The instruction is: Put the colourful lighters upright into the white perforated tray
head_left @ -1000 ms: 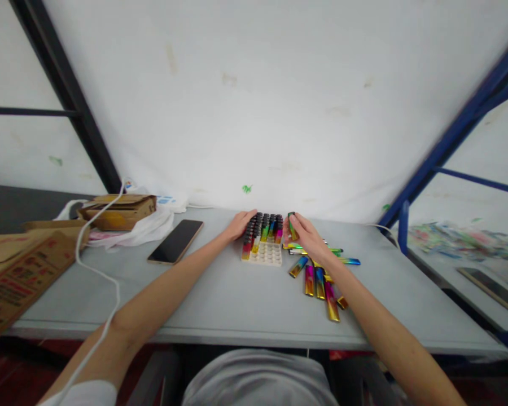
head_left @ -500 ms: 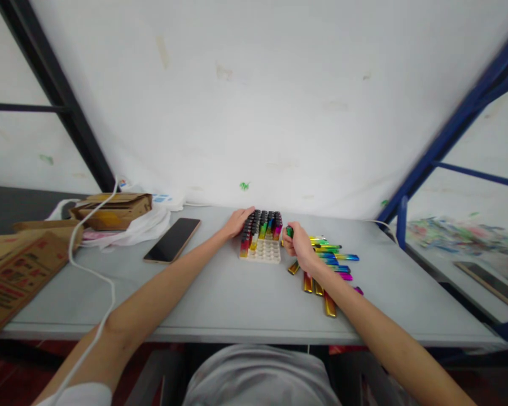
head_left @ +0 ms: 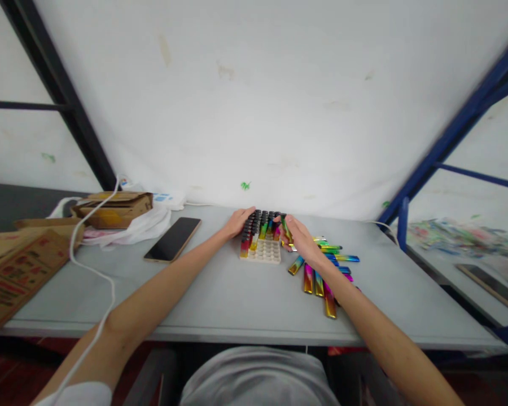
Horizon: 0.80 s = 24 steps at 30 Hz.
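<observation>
A white tray (head_left: 260, 259) with rows of round holes stands on the table, its left and back rows filled with upright shiny coloured sticks (head_left: 254, 232) with black tops. My left hand (head_left: 238, 222) is curled round the back left corner of this block, its fingertips partly hidden behind the sticks. Over the tray's right side, my right hand (head_left: 300, 237) grips a shiny green stick (head_left: 285, 226) between thumb and fingers, held tilted. Loose metallic rainbow sticks (head_left: 330, 304) lie in a spread pile under and beside my right forearm.
A dark phone (head_left: 173, 239) lies left of my left forearm. Further left are an open cardboard box (head_left: 114, 210) on a white plastic bag, a larger carton (head_left: 25, 265) and a white cable (head_left: 93, 273). The wall rises behind the table; a blue metal frame (head_left: 402, 223) stands at right.
My right hand has moved slightly left with the green stick, from beside the tray to over its right edge, and more of the stick shows. My left hand has stayed put.
</observation>
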{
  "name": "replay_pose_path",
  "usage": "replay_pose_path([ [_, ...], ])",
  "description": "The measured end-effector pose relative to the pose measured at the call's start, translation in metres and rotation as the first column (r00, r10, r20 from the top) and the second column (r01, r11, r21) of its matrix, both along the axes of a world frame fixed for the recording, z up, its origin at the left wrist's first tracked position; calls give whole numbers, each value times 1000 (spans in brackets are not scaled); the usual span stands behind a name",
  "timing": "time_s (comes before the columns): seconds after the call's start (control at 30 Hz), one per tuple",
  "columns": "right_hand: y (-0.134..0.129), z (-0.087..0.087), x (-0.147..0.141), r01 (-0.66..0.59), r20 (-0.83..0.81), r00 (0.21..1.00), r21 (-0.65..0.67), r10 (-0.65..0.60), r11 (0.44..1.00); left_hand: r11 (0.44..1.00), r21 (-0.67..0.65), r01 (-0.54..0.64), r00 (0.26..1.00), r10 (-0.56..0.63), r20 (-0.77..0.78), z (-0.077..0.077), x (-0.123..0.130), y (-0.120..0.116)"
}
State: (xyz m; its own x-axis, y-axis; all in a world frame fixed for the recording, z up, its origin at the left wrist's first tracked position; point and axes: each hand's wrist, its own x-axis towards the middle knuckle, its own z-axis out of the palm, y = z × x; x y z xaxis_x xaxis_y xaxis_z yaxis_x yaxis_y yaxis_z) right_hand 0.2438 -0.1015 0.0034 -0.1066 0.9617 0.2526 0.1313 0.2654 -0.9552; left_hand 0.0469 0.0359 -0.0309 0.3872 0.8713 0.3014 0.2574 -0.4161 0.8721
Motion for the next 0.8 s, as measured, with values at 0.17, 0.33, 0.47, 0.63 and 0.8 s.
replay_pose_path([
  [0.17,-9,8,4,-88,509,851,380,-129,921,998,40,-43,999,44,-22,0,0,1],
  [0.33,-7,7,1,-53,632,736,410,-242,910,1000,25,-10,1000,10,7,-1,0,0],
  [0.47,-2,3,-3,86,514,812,362,-276,928,1000,14,-16,1000,16,10,-1,0,1],
  [0.63,5,-5,-8,44,614,747,336,-255,941,1000,1,-5,1000,5,12,-2,0,3],
  [0.8,12,-5,-10,4,692,683,319,-236,948,1000,5,-17,1000,17,7,-3,1,4],
])
